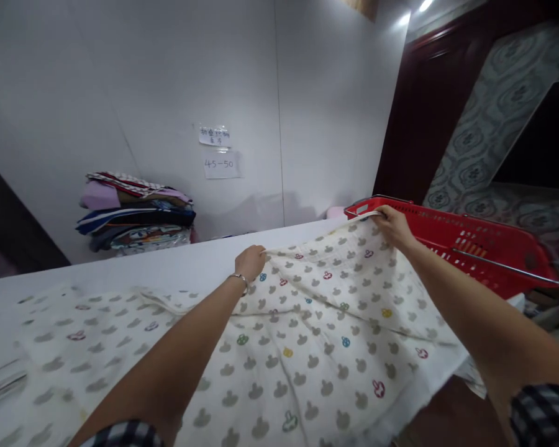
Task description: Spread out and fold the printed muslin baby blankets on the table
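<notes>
A cream cloth [307, 347] printed with small grey and coloured mouse-head shapes lies spread over a white table [168, 270]. My left hand [250, 262] is closed on the cloth's far edge near the middle of the table. My right hand [392, 226] grips the far right corner of the same cloth, right beside the rim of a red basket [451, 239]. Both arms reach forward over the fabric. A bracelet sits on my left wrist.
A pile of folded, multicoloured fabrics [137, 214] rests at the back left against the white wall. Two paper notes [218, 152] are stuck on the wall. The red basket with metal handles stands at the table's right end; dark wooden panelling [423, 112] rises behind it.
</notes>
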`<state>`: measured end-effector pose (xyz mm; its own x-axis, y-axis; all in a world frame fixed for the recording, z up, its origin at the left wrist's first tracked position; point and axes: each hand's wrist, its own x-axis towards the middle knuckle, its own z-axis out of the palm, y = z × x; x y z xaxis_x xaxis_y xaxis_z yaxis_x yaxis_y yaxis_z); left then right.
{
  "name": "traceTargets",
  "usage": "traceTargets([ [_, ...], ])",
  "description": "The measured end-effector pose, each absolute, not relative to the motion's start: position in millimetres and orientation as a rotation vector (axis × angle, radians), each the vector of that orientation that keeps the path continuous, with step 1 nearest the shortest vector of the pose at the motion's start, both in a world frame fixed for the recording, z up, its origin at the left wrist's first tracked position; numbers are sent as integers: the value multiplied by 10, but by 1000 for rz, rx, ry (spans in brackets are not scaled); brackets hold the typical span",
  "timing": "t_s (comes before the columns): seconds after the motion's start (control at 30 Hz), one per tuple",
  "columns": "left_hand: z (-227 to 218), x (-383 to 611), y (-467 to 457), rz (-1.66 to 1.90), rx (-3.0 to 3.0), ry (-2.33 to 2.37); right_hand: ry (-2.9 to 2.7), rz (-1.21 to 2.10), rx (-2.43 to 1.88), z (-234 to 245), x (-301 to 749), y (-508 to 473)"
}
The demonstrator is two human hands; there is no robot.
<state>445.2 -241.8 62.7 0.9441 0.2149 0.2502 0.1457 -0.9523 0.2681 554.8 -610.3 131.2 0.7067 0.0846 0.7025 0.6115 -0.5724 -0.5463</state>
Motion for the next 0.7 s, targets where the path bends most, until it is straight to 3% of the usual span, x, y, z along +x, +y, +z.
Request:
traceTargets([
  [0.13, 286, 4767, -2377, 270, 2877, 341, -581, -645, -2079, 1044, 5543, -5860],
  [0.4, -138, 4934, -2490, 70, 2889, 137, -819, 134, -2104, 226, 4719, -5508],
  [0.6, 77, 4450, -3222, 270, 2512, -693, -720, 2, -2090, 164, 4671, -5458],
  [0.7, 102, 4248, -3563, 311, 2335, -680, -788, -40, -2067, 196, 4609, -5415],
])
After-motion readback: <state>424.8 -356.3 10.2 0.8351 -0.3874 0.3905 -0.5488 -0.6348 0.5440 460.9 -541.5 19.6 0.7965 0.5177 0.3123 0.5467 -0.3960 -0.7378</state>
